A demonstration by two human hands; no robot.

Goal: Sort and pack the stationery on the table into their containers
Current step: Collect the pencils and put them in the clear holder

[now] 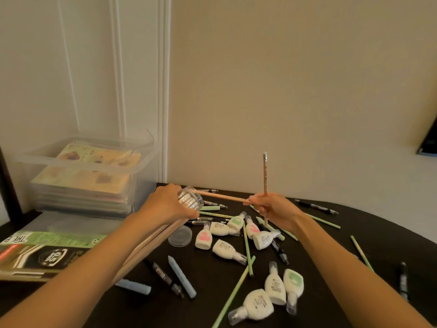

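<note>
Storage bin (pixel 78 163): clear plastic, far left by the wall, stacked with flat printed sheets.
Boxed packs (pixel 45 256): lying flat in front of the bin, at the left edge of the dark bench (pixel 378 223).
Left grip (pixel 165 205): fingers curled round a clear tube (pixel 190 200), held tilted above the bench with its open mouth facing right. Wooden pencils (pixel 151 242) already fill it.
Round lid (pixel 180 236): flat on the bench, just below the tube.
Slanted pencil (pixel 222 197): spans the gap between the hands, left end at the tube's mouth, right end pinched by the other hand.
Right grip (pixel 276 211): closed, pinching that pencil at the fingertips and clasping an upright pencil (pixel 265 178), eraser end up.
White bottles (pixel 224 250): scattered between and below the arms.
Green sticks (pixel 247 247), black pens (pixel 316 207): strewn across the bench.
</note>
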